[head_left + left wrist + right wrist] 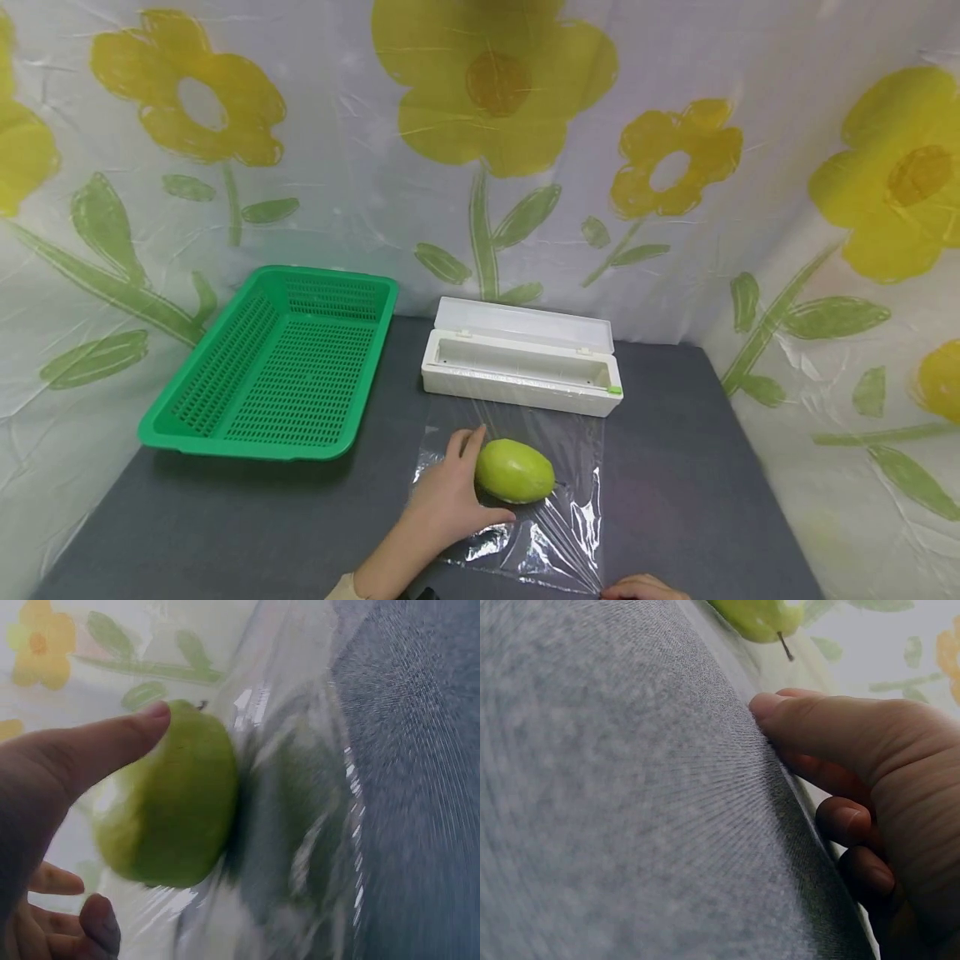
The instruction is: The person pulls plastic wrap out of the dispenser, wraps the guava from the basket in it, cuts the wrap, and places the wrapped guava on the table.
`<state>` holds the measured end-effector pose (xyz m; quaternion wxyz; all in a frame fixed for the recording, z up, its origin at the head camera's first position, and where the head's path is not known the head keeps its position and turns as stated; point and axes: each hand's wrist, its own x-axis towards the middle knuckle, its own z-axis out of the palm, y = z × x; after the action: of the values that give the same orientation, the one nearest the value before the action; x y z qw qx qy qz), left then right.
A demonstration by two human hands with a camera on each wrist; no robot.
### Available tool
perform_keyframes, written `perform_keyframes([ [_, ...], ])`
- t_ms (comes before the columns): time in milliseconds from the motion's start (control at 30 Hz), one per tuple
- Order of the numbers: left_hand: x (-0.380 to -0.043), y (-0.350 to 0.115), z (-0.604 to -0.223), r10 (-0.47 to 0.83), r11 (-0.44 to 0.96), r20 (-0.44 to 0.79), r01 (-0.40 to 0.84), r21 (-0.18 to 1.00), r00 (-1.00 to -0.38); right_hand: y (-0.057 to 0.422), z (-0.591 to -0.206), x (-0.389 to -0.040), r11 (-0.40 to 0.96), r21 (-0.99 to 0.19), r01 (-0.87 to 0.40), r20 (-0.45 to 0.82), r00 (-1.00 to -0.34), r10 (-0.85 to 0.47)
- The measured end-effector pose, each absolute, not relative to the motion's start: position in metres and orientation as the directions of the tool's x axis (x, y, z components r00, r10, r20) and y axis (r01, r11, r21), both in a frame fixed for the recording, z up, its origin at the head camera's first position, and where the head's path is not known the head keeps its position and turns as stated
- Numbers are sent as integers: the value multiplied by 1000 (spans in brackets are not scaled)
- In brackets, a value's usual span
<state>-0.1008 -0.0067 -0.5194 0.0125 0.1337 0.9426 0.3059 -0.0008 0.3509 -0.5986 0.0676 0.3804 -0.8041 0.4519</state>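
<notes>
A yellow-green pear (515, 472) with a thin stem lies on its side on a sheet of clear plastic wrap (525, 546). My left hand (448, 492) is at the pear's left side, fingers and thumb spread apart. In the left wrist view the thumb (124, 739) overlaps the pear (176, 802), while the other fingers stand away from it. At the sheet's near right corner, my right hand (643, 588) pinches the wrap between thumb and fingertips, and creases run from there toward the pear. The right wrist view shows that hand (862, 772) low at the cloth.
Behind the pear stands a white wrap dispenser box (517, 393) with its lid (525, 325) raised; the sheet runs out from its front. A green plastic basket (348, 454) sits at the left on the dark grey cloth (675, 467). A flower-printed curtain (337, 208) surrounds the table.
</notes>
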Motion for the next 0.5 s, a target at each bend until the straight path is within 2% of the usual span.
perform_keyframes([
  [167,-89,-33,-506,216,820,45,206,534,-975,347,-598,2,330,-694,-640,443,-741,-505],
  [267,-80,-50,-500,221,829,64,222,514,-973,345,-598,2,311,-689,-654,469,-730,-497],
  [400,-65,-70,-501,306,820,65,297,489,-950,344,-597,2,296,-699,-652,475,-731,-489],
  [500,-54,-85,-506,395,778,26,349,522,-918,343,-597,4,302,-713,-633,465,-749,-472],
])
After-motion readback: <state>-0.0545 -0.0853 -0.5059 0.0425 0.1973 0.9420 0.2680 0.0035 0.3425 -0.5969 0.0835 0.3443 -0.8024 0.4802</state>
